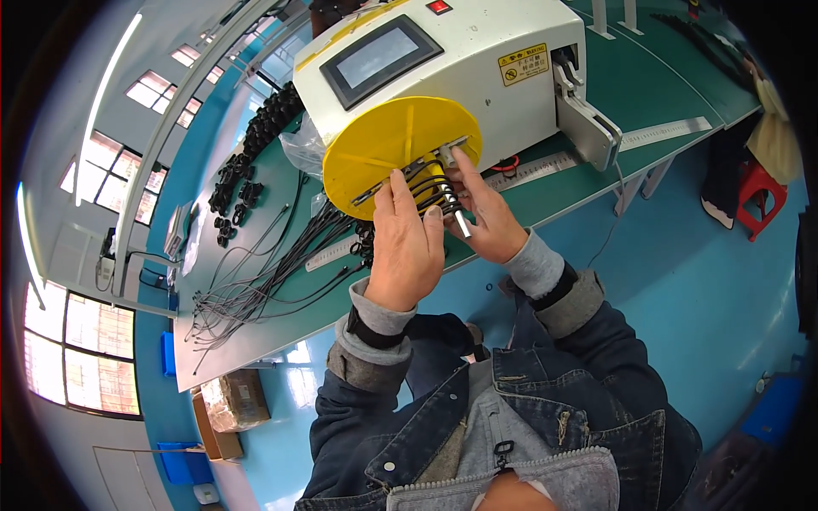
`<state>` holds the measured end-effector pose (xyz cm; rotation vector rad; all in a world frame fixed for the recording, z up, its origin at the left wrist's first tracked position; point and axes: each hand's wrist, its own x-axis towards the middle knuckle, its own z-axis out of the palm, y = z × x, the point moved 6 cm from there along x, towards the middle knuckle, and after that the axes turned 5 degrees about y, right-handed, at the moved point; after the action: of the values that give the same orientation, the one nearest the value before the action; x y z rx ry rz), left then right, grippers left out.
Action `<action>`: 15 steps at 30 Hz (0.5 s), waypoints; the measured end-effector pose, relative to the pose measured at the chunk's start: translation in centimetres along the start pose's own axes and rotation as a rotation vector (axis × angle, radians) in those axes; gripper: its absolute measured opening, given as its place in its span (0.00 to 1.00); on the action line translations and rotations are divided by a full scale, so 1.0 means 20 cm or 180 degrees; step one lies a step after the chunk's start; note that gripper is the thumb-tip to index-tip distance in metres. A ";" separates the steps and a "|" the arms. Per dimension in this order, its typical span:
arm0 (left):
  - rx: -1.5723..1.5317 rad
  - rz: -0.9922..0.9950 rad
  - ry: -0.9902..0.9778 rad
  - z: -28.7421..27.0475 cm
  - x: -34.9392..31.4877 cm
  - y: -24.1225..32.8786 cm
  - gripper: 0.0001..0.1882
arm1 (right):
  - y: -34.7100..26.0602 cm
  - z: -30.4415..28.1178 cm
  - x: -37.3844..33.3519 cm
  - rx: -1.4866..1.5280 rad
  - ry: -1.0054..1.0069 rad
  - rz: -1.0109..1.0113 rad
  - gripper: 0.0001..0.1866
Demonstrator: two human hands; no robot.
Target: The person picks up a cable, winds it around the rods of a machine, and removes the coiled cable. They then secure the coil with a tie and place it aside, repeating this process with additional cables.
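Note:
A coil of black cable (423,189) is wound around the metal posts in front of a round yellow disc (362,153) on a white winding machine (503,38). My left hand (402,243) is at the coil's left side, fingers straight against the disc and thumb on the near side, with the cable between them. From the right, my right hand (492,217) closes around the coil's other side, its index finger reaching up to a clamp on the disc's slotted bar. One bright metal post (461,223) sticks out toward me between the hands. My palms hide part of the coil.
A bundle of loose dark cables (256,285) lies on the table's left, with several coiled black cables (234,187) behind it. A steel ruler (665,134) runs along the green tabletop (630,85). A red stool (761,200) and another person's leg are at the right.

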<state>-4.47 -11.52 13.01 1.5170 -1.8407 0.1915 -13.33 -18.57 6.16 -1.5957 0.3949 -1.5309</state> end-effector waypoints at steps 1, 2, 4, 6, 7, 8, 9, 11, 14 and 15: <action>-0.0038 -0.0044 -0.0052 -0.01 0.01 0.01 0.24 | 0.00 0.01 -0.01 -0.0002 0.0000 0.0003 0.41; -0.0077 -0.0085 -0.0105 -0.01 0.02 0.02 0.22 | -0.01 0.01 -0.03 0.0056 0.0129 0.0025 0.39; 0.0060 -0.0135 -0.0352 -0.02 0.02 0.03 0.19 | -0.03 0.02 -0.07 0.0187 0.0382 0.0063 0.35; 0.0331 -0.0228 -0.0841 -0.01 0.01 0.03 0.12 | -0.06 0.05 -0.10 0.0112 0.0437 0.0119 0.32; 0.0333 -0.0222 -0.0837 -0.01 0.01 0.04 0.12 | -0.07 0.05 -0.11 0.0026 0.0498 0.0180 0.29; 0.0364 -0.0081 -0.0682 -0.02 0.02 0.06 0.11 | -0.07 0.05 -0.10 -0.0060 0.0557 0.0241 0.27; 0.0391 0.0053 -0.0536 -0.02 0.02 0.08 0.09 | -0.08 0.04 -0.09 -0.0060 0.0559 0.0248 0.27; 0.0414 0.0179 -0.0394 -0.04 0.02 0.10 0.08 | -0.14 0.02 -0.05 -0.1232 0.0517 -0.0194 0.21; 0.0372 0.0048 -0.0690 -0.02 0.03 0.08 0.09 | -0.15 0.02 -0.04 -0.1524 0.0401 -0.0163 0.16; 0.0371 0.0048 -0.0692 -0.02 0.03 0.08 0.09 | -0.13 0.02 -0.04 -0.1224 0.0319 0.0081 0.14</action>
<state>-5.69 -11.29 14.20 1.6591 -2.0423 0.1478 -13.95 -16.27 7.56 -1.7975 0.8018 -1.5870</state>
